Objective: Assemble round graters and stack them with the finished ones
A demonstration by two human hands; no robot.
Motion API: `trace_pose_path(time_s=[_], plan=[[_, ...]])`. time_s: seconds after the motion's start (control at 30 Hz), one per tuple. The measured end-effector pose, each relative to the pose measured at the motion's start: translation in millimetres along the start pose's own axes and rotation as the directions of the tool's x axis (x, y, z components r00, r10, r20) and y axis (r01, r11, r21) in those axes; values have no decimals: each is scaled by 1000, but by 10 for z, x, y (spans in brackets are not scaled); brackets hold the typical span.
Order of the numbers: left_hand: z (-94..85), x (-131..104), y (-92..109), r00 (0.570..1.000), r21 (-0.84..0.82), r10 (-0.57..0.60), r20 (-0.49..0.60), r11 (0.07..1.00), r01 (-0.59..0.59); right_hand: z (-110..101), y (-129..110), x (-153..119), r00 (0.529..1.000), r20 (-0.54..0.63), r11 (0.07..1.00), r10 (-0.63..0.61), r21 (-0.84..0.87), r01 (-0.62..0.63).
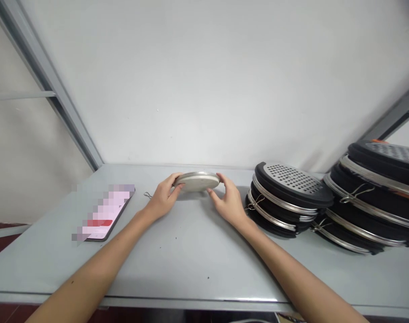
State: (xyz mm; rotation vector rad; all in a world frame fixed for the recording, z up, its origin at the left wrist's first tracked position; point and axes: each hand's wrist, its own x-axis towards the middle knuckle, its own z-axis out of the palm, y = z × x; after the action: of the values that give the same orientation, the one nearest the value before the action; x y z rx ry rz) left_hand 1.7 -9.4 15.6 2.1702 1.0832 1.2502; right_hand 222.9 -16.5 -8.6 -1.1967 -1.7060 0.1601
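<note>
Between my hands is a round, flat disc (197, 182) with a shiny metal rim, perhaps a lid, tilted so that its pale face turns toward me. My left hand (164, 196) grips its left edge, thumb on the near side and fingers behind. On the opposite edge, my right hand (228, 197) pinches it in the same manner. The disc appears raised slightly above the grey tabletop (187, 260). A small wire loop (148, 195) sticks out left of my left hand; what it belongs to is hidden.
To the right stands a stack of round black lids (288, 202) with metal rims, wire loops and a perforated grey top. A taller similar stack (379, 197) leans beside it. A phone (106, 215) lies at left. Behind is a white wall (204, 89), with a metal post (66, 103) at left.
</note>
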Motion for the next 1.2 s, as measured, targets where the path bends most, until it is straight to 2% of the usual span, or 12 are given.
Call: trace_pose_path(time_s=[0.1,0.17,0.23,0.3,0.37,0.43,0.5,0.6,0.77,0.9,1.1,1.2], plan=[[19,18,25,997,-77,-48,-68,996,43,38,5,9,990,84,983,115,136,-126],[25,34,23,994,-119,-68,-86,991,58,35,-25,19,987,106,958,118,248,-141],[21,45,-2,994,-137,-79,-74,988,68,8,-64,28,993,63,952,100,283,-114],[9,42,-32,996,-72,-62,-66,996,57,-31,-99,28,998,-15,973,63,223,-58],[-4,24,-41,996,76,-9,-93,997,16,-66,-122,16,997,-81,992,-16,124,26],[-9,-2,-17,992,229,80,-101,972,-55,-85,-132,-5,989,-102,993,-111,32,115],[-1,-28,31,985,316,168,-51,938,-143,-86,-132,-28,978,-92,983,-185,-37,182],[31,-54,94,970,346,239,41,907,-238,-67,-127,-54,964,-70,963,-257,-108,249],[80,-66,93,957,299,259,134,910,-288,-43,-119,-67,950,-13,941,-312,-146,307],[65,-49,62,970,191,202,137,955,-226,-38,-80,-42,958,25,952,-286,-110,287],[11,-12,35,996,-7,30,88,1000,-30,17,90,10,998,-12,998,-55,-31,55],[10,4,16,998,-78,-37,51,996,41,42,151,22,1000,18,999,-3,40,2]])
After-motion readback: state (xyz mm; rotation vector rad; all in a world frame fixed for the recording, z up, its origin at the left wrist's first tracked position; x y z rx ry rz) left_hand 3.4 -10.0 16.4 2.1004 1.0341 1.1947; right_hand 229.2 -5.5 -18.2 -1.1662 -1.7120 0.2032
